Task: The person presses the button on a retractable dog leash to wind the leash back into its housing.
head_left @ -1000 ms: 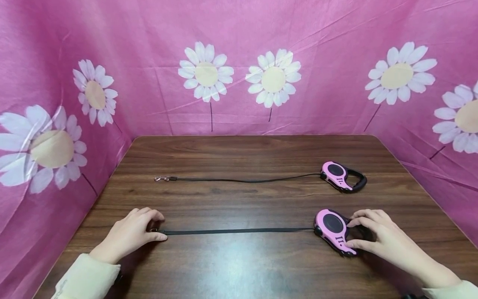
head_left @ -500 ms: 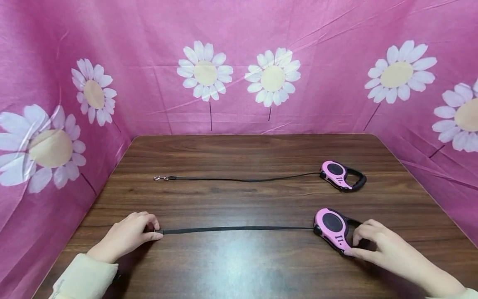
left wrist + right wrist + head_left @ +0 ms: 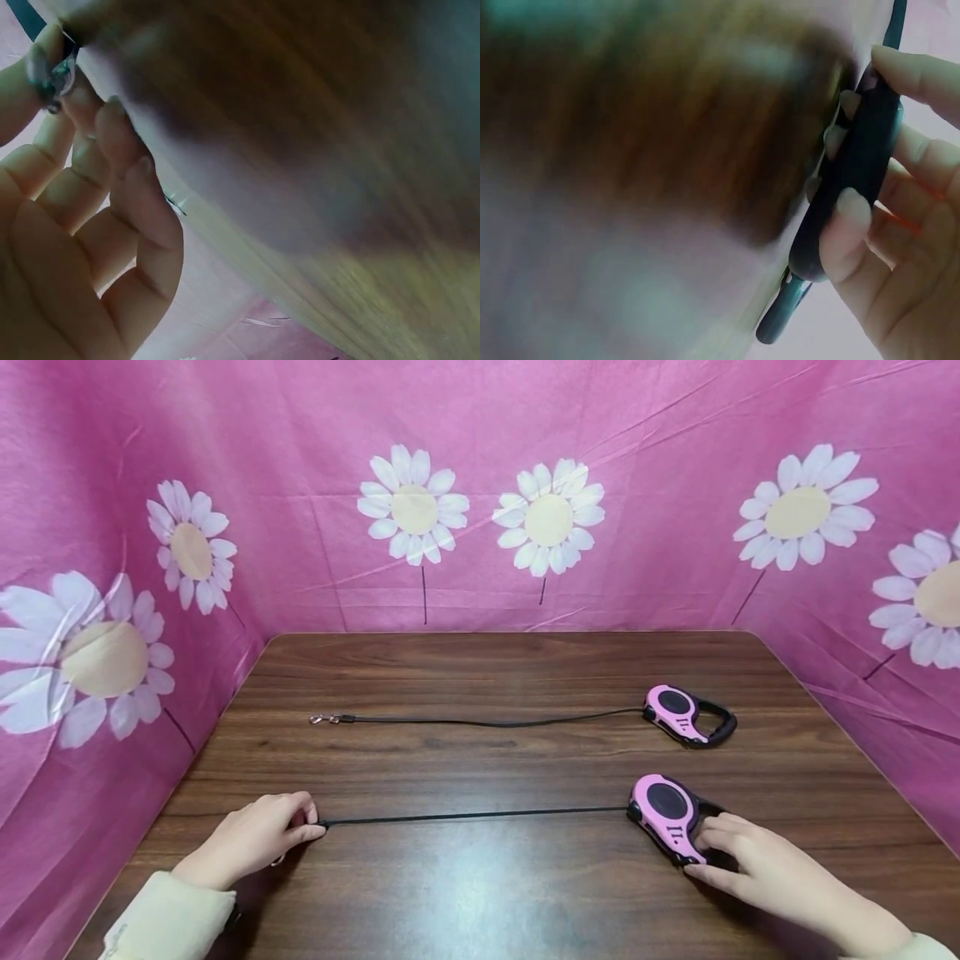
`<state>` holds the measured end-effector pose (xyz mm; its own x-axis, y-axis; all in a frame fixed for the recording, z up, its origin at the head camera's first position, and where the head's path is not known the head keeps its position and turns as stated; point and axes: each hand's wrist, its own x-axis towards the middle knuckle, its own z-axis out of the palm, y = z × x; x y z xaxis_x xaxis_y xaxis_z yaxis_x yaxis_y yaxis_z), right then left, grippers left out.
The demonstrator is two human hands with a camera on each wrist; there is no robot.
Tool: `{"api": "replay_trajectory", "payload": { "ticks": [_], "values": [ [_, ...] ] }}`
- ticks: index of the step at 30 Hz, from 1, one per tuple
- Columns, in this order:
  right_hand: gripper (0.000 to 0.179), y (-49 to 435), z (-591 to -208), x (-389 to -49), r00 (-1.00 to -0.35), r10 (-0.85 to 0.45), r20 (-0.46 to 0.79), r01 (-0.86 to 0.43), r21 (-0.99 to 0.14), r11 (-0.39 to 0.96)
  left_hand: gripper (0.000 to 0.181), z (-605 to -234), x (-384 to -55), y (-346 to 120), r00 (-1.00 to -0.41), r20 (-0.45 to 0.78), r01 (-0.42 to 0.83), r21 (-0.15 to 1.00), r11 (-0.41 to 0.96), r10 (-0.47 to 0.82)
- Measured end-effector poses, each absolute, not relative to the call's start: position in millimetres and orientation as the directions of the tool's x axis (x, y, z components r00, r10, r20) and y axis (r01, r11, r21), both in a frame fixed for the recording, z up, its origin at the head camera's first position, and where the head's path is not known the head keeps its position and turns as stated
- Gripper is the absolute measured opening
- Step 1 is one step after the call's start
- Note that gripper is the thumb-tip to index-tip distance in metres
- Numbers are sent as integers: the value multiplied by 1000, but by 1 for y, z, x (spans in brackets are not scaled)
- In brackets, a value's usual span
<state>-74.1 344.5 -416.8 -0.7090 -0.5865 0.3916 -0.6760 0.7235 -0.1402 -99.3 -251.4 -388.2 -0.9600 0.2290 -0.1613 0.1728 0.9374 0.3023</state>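
Near the front of the table lies a pink and black retractable dog leash (image 3: pixel 660 806), its thin black strap (image 3: pixel 480 814) drawn straight to the left. My left hand (image 3: pixel 255 835) pinches the strap's end between thumb and fingers. A metal clip (image 3: pixel 61 79) shows beside those fingertips in the left wrist view. My right hand (image 3: pixel 765 868) grips the leash's black handle (image 3: pixel 855 157), fingers curled through the loop and thumb along the near side. Part of the handle is hidden behind the hand.
A matching pink and black leash (image 3: pixel 678 714) lies farther back, its strap stretched left to a metal clip (image 3: pixel 324 719). Both rest on a dark wooden table (image 3: pixel 480 668). Pink cloth (image 3: pixel 645 435) with white flowers hangs around the back and sides.
My right fingers have slid from beside the handle into its loop, and the thumb has dropped toward the near edge. The front strap has turned from flat to edge-on and looks taut.
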Motion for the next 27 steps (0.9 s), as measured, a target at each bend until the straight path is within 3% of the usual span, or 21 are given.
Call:
{"api": "replay_trajectory", "payload": {
  "ticks": [10, 16, 21, 27],
  "values": [
    [34, 340, -412, -75, -773, -554, 308, -615, -152, 774, 12, -384, -104, -249, -966, -42, 232, 286, 930, 254],
    [38, 332, -411, -78, -747, -573, 338, -646, -164, 745, 14, -382, -106, -245, -976, 51, 216, 311, 926, 211],
    [42, 328, -408, -83, -761, -552, 340, -627, -167, 761, 14, -381, -107, -243, -984, 68, 180, 329, 927, 167],
    [45, 328, -403, -91, -777, -514, 363, -580, -95, 809, 14, -379, -107, -243, -990, 56, 144, 300, 943, 133]
  ]
}}
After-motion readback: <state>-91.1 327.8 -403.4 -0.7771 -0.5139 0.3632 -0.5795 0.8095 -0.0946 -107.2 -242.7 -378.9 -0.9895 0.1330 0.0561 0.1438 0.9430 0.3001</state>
